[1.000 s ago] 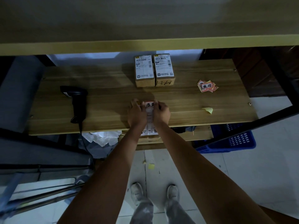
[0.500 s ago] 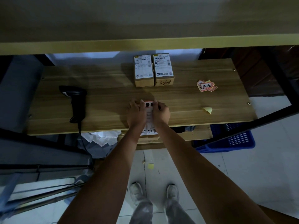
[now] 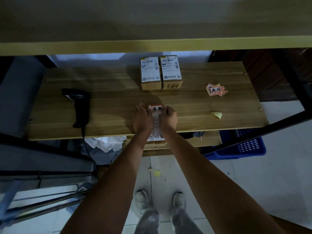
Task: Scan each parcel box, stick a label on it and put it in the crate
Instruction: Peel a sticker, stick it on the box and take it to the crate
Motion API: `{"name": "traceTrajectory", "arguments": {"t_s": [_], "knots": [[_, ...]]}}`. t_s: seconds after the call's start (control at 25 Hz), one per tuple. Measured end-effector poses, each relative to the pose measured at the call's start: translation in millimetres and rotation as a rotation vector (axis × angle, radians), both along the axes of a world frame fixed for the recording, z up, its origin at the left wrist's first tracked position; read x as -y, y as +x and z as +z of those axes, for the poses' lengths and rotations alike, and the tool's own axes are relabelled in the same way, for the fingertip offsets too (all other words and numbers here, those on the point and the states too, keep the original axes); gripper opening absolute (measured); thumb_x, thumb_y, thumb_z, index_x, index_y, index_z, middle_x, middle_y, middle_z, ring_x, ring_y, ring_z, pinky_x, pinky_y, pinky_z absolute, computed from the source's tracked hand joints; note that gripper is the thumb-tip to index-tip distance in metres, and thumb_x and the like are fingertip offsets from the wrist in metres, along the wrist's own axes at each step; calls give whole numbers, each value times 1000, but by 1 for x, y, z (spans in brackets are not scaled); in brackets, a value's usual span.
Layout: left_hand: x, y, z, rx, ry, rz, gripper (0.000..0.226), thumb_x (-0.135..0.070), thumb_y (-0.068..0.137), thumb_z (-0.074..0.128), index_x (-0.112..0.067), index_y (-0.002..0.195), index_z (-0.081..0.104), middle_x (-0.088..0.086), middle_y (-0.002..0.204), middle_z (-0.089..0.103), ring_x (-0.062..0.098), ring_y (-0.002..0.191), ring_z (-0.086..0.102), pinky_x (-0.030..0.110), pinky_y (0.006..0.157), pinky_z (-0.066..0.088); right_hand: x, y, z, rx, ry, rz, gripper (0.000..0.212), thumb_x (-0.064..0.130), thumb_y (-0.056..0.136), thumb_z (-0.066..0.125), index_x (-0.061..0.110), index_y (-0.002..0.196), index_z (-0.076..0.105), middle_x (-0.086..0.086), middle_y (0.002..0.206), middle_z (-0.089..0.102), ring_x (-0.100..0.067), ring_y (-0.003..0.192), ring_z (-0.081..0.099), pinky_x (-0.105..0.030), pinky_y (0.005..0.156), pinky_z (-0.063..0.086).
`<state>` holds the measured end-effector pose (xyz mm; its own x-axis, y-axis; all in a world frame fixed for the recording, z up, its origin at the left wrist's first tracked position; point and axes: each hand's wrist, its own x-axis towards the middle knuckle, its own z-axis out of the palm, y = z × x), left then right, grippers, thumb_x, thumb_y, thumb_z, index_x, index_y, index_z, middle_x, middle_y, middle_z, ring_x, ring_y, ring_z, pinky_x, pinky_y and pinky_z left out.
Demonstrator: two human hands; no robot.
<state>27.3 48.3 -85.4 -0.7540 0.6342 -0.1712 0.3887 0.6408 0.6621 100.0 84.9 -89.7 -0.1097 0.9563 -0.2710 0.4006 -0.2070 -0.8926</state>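
A parcel box (image 3: 156, 130) lies at the front edge of the wooden table (image 3: 194, 108), its white shipping label facing up. A red-bordered label (image 3: 156, 108) sits on the box's far end. My left hand (image 3: 142, 117) and my right hand (image 3: 168, 116) rest on the box from either side, fingertips pressing the label's two ends. Two more parcel boxes (image 3: 161, 72) stand side by side at the back of the table. A pile of red-bordered labels (image 3: 216, 90) lies at the right. The blue crate (image 3: 244, 147) sits on the floor under the table's right end.
A black handheld scanner (image 3: 79, 105) lies on the table's left part, its cable hanging over the front edge. A yellow backing scrap (image 3: 217, 114) lies at the right front. A shelf board (image 3: 152, 45) overhangs the table. Crumpled white paper (image 3: 104, 142) sits below.
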Motion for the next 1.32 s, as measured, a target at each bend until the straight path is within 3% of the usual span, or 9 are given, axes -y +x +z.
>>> {"name": "traceTrajectory", "arguments": {"t_s": [0.12,0.2,0.32,0.56,0.68,0.88,1.04,1.16,1.32], "knots": [[2,2,-1,-17,35,21,41,-35,102,34,-6,130,44,15,126,55,33,115,54,34,81,39,1,-1,1,-27,0,-20,39,37,100,43,10,86,67,-4,77,68,-13,66,61,-22,55,47],[3,4,-1,6,34,47,48,-41,101,34,-7,134,41,15,128,55,33,113,56,30,76,35,4,0,5,-34,21,11,36,44,94,53,14,82,70,5,70,67,-2,59,60,-13,50,44],[2,4,-2,-12,14,34,59,-50,96,40,-8,137,38,14,132,53,33,113,58,31,75,38,3,2,5,-22,28,46,24,39,90,63,16,90,73,8,74,68,7,59,56,-7,47,39],[0,0,-4,-23,-22,-7,57,-44,99,39,-4,140,36,18,138,48,35,122,51,43,92,45,1,1,0,6,60,31,29,33,96,54,11,102,72,4,86,65,-2,71,56,-6,52,35],[1,1,-2,-57,-26,-22,54,-39,100,37,-2,140,36,19,139,46,36,125,47,41,96,40,1,1,-2,4,68,16,30,31,98,51,10,101,72,-3,93,70,-10,78,60,-18,61,43],[3,1,-2,-19,21,5,46,-34,102,34,-4,136,39,18,133,50,33,121,49,35,87,40,3,0,2,-36,31,5,30,36,96,52,13,92,72,7,78,66,-1,64,58,-15,53,43],[2,2,-5,4,39,32,54,-49,97,38,-8,132,43,14,128,54,32,114,55,32,79,40,2,1,1,-15,43,38,21,39,87,66,19,87,73,10,73,67,4,60,59,-11,50,43],[1,1,-10,10,27,31,59,-57,92,42,-13,131,40,12,125,57,30,108,58,34,76,44,3,3,1,-43,26,37,20,35,90,64,17,95,72,11,77,65,7,62,57,-6,48,41],[0,-2,-13,20,23,19,52,-51,93,46,-12,127,42,12,122,60,32,107,59,34,75,42,3,3,0,-49,46,17,28,33,95,56,12,104,72,3,93,68,-6,79,61,-11,59,41]]}}
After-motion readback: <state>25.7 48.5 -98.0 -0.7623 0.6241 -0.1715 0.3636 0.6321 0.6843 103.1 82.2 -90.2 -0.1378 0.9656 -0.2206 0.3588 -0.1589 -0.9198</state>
